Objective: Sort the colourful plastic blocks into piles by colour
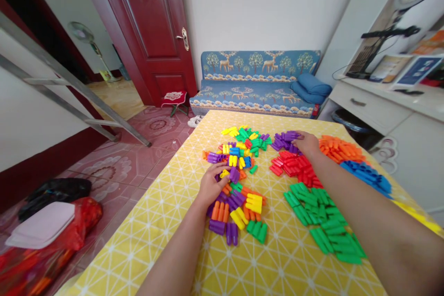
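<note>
My left hand (211, 186) rests over a mixed pile of bullet-shaped plastic building blocks, its thumb and fingers curled round a yellow block (225, 174). A purple block (234, 175) sits just beyond the fingertips. Nearer to me in that pile are orange blocks (220, 212), yellow blocks (254, 203) and green blocks (257, 230). Farther right, my right hand (307, 144) reaches the pile of purple blocks (285, 140), its fingers pinched on a purple block at the pile's edge. Below that wrist lies the pile of red blocks (294, 166), partly covered by the forearm.
The table has a yellow patterned cloth (156, 245). On the right are sorted piles of green blocks (324, 217), orange blocks (342, 149), blue blocks (367, 178) and yellow blocks (418, 216). A blue sofa (249, 92) stands beyond, a white cabinet (378, 106) at right.
</note>
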Tool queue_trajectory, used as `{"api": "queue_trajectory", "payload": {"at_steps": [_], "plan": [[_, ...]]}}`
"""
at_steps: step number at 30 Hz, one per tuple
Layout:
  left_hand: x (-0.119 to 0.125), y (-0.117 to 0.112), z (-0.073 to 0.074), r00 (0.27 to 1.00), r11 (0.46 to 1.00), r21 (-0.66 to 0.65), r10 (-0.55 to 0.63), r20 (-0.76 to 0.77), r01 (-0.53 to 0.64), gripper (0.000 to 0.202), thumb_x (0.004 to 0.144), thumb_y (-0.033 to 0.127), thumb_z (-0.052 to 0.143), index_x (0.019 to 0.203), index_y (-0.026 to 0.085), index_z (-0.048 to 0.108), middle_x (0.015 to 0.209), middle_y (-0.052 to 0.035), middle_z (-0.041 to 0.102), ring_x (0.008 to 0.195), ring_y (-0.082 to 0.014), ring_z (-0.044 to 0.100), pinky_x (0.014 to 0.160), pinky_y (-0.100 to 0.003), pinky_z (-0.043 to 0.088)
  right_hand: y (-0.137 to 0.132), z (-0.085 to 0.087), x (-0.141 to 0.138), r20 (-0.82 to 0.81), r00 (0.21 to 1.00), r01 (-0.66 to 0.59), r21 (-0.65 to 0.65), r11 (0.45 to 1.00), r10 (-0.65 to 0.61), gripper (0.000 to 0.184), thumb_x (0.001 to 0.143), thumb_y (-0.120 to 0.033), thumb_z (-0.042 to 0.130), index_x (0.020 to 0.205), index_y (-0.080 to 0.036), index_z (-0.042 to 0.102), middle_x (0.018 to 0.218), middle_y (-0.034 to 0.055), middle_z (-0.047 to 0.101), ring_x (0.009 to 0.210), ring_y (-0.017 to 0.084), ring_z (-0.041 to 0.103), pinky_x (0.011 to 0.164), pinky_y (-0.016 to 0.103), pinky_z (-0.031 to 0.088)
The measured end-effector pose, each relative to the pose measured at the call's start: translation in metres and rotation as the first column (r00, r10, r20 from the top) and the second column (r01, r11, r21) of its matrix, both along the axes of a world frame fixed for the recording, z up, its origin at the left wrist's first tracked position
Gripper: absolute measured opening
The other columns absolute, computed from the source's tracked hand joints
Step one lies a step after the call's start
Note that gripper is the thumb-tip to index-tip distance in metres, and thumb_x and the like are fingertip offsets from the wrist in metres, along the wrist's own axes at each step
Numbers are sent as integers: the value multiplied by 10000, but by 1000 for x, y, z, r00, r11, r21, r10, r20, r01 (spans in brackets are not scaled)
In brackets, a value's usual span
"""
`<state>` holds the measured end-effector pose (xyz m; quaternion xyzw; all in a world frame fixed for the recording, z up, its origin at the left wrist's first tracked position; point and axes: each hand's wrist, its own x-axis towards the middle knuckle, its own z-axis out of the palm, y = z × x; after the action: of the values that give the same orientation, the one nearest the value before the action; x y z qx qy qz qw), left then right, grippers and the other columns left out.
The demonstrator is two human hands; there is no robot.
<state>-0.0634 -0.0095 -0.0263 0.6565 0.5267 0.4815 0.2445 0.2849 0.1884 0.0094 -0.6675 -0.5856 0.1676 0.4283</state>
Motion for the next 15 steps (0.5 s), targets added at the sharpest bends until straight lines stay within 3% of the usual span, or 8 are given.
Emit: {"api": "queue_trajectory", "payload": {"at_steps": [4, 7, 12, 15], "plan": [[0, 1, -2, 1000, 1000, 2, -3, -9, 3, 249, 786, 231, 644, 1025, 231, 714, 1203, -79, 629, 1141, -232, 568, 1032, -413, 410, -12, 9, -5, 17, 999, 31, -10, 999, -31, 393, 624, -86, 613, 1009, -86, 694, 884, 134, 711, 786, 257, 670, 712, 400, 532], [0, 1, -2, 1000, 1000, 5, -6, -12, 6, 246, 787, 233, 642, 1023, 224, 713, 1209, -83, 625, 1144, -230, 565, 1032, -413, 408, -43, 15, -24, 10, 1000, 3, 30, 1000, -3, 397, 689, -174, 604, 1075, -104, 669, 1006, 139, 696, 854, 242, 662, 766, 386, 526], [0, 0, -1, 1000, 1000, -3, -2, 2, 2, 244, 780, 243, 650, 1013, 225, 717, 1202, -79, 631, 1139, -232, 566, 1037, -423, 401, -138, 7, -78, -142, 940, -306, 59, 950, 311, 381, 756, -351, 583, 1075, -153, 647, 1025, 102, 689, 874, 216, 651, 791, 360, 527], [0, 0, -1, 1000, 1000, 2, -8, 14, 8, 237, 777, 253, 654, 1002, 218, 721, 1196, -83, 635, 1132, -235, 569, 1037, -426, 400, -197, -8, -109, -136, 910, -392, 20, 920, 391, 424, 794, -428, 551, 1121, -166, 615, 1138, 112, 648, 1041, 240, 607, 906, 404, 485]]}}
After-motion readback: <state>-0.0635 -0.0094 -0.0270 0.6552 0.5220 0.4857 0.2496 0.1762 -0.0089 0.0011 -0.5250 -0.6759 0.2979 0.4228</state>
